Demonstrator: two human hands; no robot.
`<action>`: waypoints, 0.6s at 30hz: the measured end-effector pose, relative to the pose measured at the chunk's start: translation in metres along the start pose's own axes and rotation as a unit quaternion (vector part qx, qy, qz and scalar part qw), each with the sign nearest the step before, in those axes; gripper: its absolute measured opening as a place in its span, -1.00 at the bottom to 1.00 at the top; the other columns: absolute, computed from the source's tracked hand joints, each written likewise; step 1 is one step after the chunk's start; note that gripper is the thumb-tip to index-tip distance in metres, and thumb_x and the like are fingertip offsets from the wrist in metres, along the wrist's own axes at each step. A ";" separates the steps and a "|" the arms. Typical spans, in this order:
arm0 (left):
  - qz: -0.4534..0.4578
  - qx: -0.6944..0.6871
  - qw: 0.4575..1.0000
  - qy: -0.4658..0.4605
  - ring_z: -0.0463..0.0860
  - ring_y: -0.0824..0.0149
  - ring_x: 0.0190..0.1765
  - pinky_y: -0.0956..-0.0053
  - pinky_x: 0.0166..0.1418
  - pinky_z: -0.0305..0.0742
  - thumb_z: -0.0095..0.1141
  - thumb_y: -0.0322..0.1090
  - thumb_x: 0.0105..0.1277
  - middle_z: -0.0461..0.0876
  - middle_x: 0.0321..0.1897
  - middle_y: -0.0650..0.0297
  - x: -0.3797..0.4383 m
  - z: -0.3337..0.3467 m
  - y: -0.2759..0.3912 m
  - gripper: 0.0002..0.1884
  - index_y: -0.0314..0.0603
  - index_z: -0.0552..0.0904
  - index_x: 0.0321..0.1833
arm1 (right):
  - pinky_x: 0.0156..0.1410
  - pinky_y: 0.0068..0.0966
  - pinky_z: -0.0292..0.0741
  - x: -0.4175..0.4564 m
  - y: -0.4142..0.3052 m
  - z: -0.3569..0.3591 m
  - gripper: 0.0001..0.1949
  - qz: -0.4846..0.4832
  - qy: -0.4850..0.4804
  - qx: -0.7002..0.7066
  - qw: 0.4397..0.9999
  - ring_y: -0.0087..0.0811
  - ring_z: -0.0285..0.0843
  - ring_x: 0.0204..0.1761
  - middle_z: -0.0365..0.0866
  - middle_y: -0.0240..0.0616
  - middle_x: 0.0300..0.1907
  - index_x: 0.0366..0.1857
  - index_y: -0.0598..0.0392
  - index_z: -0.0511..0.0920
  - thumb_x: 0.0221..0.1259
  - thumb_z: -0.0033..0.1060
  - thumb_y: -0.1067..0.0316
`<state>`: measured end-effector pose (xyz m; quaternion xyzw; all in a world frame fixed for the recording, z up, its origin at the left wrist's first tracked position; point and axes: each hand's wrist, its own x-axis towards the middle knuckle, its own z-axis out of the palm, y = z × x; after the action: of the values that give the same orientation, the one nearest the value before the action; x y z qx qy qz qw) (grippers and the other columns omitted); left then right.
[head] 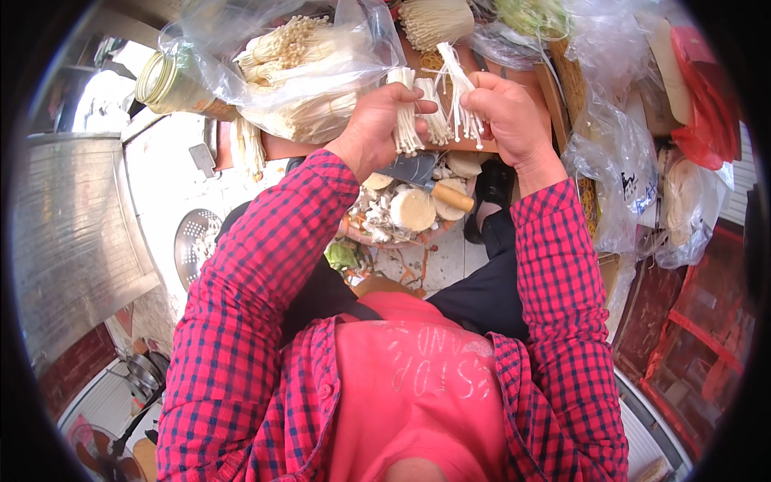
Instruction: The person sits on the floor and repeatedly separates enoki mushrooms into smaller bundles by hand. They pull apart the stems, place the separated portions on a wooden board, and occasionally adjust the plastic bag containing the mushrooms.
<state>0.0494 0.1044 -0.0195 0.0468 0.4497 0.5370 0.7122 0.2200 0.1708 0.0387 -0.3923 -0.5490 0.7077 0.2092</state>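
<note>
Over the near edge of a reddish-brown table, my left hand (385,120) holds a small bundle of enoki mushrooms (405,108). Fingers and thumb of my right hand (503,111) pinch a looser bunch of enoki (461,90), its stems hanging down. Between the two hands lies another small enoki bunch (435,111). A clear plastic bag (361,36) full of enoki bundles (289,51) is beyond my left hand. A larger enoki bundle (437,24) stands at the back, with yellowish rubber bands (430,60) near it.
Below the table, a cleaver with a wooden handle (453,196) rests over a basin of cut mushroom bases (413,209). A perforated metal colander (187,241) is at left. A plastic jar (174,87) lies at the table's left. Plastic bags (614,162) and a red bag (705,102) crowd the right.
</note>
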 end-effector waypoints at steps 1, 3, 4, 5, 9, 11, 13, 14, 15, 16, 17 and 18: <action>-0.007 -0.012 1.000 -0.012 0.61 0.22 -0.42 0.25 -0.26 0.62 -0.08 -0.33 0.33 0.62 -0.20 0.02 0.000 0.001 -0.001 -0.73 -0.31 0.42 0.02 | -0.56 -0.78 0.19 -0.003 0.000 0.003 -0.86 0.000 -0.013 0.010 1.000 -0.79 0.27 -0.61 0.52 -0.54 -0.52 -0.28 0.11 0.59 0.20 0.13 0.31; -0.020 -0.036 0.999 -0.035 0.64 0.17 -0.36 0.26 -0.26 0.63 -0.10 -0.33 0.36 0.62 -0.21 0.02 0.000 0.001 -0.004 -0.73 -0.34 0.40 0.03 | -0.57 -0.77 0.18 -0.008 -0.002 0.007 -0.87 0.017 -0.020 0.022 0.999 -0.79 0.28 -0.62 0.52 -0.53 -0.52 -0.28 0.11 0.59 0.19 0.13 0.33; -0.027 -0.048 0.997 -0.053 0.67 0.14 -0.26 0.25 -0.20 0.65 -0.13 -0.33 0.36 0.63 -0.18 0.00 0.000 0.000 -0.003 -0.72 -0.35 0.41 0.04 | -0.58 -0.77 0.18 -0.010 -0.002 0.009 -0.87 0.026 -0.023 0.028 0.999 -0.79 0.29 -0.63 0.52 -0.53 -0.53 -0.27 0.11 0.59 0.19 0.13 0.34; -0.021 -0.053 0.997 -0.056 0.67 0.15 -0.26 0.25 -0.19 0.65 -0.12 -0.34 0.35 0.63 -0.18 0.01 0.000 -0.001 -0.003 -0.71 -0.35 0.41 0.05 | -0.58 -0.76 0.17 -0.010 -0.002 0.009 -0.88 0.023 -0.025 0.027 0.999 -0.79 0.29 -0.63 0.52 -0.53 -0.53 -0.28 0.12 0.59 0.19 0.14 0.34; 0.024 -0.064 0.996 -0.061 0.67 0.19 -0.24 0.28 -0.16 0.64 -0.09 -0.37 0.30 0.63 -0.19 0.05 -0.011 0.008 0.004 -0.70 -0.33 0.41 0.06 | -0.59 -0.76 0.17 -0.010 -0.002 0.009 -0.89 0.023 -0.022 0.003 0.999 -0.79 0.30 -0.64 0.51 -0.54 -0.55 -0.33 0.12 0.60 0.17 0.14 0.35; 0.051 -0.060 0.995 -0.055 0.67 0.18 -0.21 0.27 -0.12 0.64 -0.09 -0.39 0.29 0.63 -0.18 0.07 -0.012 0.008 0.005 -0.70 -0.31 0.42 0.07 | -0.59 -0.76 0.17 -0.008 0.000 0.008 -0.90 0.030 -0.009 -0.033 0.999 -0.79 0.30 -0.64 0.50 -0.54 -0.56 -0.36 0.11 0.60 0.17 0.15 0.34; 0.071 -0.047 0.995 -0.046 0.66 0.15 -0.16 0.23 -0.05 0.64 -0.10 -0.42 0.27 0.61 -0.15 0.07 -0.011 0.008 0.005 -0.69 -0.28 0.43 0.08 | -0.59 -0.75 0.16 -0.002 0.008 0.005 -0.90 0.040 0.014 -0.083 0.996 -0.79 0.28 -0.64 0.50 -0.54 -0.56 -0.40 0.10 0.60 0.15 0.16 0.34; 0.081 -0.042 0.995 -0.048 0.65 0.15 -0.15 0.23 -0.04 0.64 -0.10 -0.43 0.27 0.61 -0.16 0.08 -0.010 0.007 0.004 -0.69 -0.28 0.43 0.07 | -0.59 -0.75 0.17 -0.002 0.009 0.005 -0.90 0.035 0.018 -0.094 0.995 -0.79 0.28 -0.63 0.49 -0.54 -0.56 -0.40 0.10 0.60 0.15 0.16 0.34; 0.091 -0.037 0.994 -0.050 0.65 0.15 -0.14 0.23 -0.04 0.63 -0.10 -0.43 0.26 0.61 -0.16 0.08 -0.010 0.006 0.003 -0.69 -0.28 0.43 0.07 | -0.59 -0.74 0.18 -0.001 0.010 0.006 -0.90 0.029 0.023 -0.105 0.994 -0.78 0.29 -0.63 0.49 -0.54 -0.56 -0.41 0.10 0.60 0.14 0.17 0.33; 0.101 -0.032 0.993 -0.052 0.65 0.15 -0.14 0.23 -0.03 0.63 -0.09 -0.44 0.26 0.61 -0.16 0.09 -0.009 0.006 0.003 -0.69 -0.28 0.43 0.07 | -0.58 -0.74 0.19 -0.001 0.011 0.007 -0.90 0.024 0.027 -0.116 0.993 -0.78 0.29 -0.62 0.48 -0.54 -0.56 -0.42 0.10 0.60 0.14 0.17 0.33; 0.102 -0.037 0.993 -0.053 0.65 0.16 -0.14 0.24 -0.03 0.63 -0.09 -0.45 0.25 0.61 -0.17 0.10 -0.009 0.006 0.002 -0.70 -0.28 0.44 0.06 | -0.55 -0.69 0.24 0.000 0.011 0.007 -0.88 0.018 0.033 -0.138 0.990 -0.73 0.32 -0.61 0.50 -0.51 -0.56 -0.43 0.12 0.60 0.11 0.18 0.31; 0.102 -0.041 0.992 -0.053 0.65 0.17 -0.14 0.24 -0.02 0.63 -0.08 -0.46 0.24 0.61 -0.18 0.10 -0.011 0.008 0.001 -0.70 -0.29 0.45 0.04 | -0.51 -0.64 0.30 0.001 0.012 0.007 -0.85 0.012 0.038 -0.160 0.986 -0.69 0.36 -0.59 0.51 -0.48 -0.56 -0.45 0.14 0.60 0.08 0.20 0.28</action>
<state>0.0539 0.0990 -0.0077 0.0923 0.3817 0.6217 0.6777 0.2155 0.1631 0.0280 -0.4539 -0.6419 0.5980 0.1557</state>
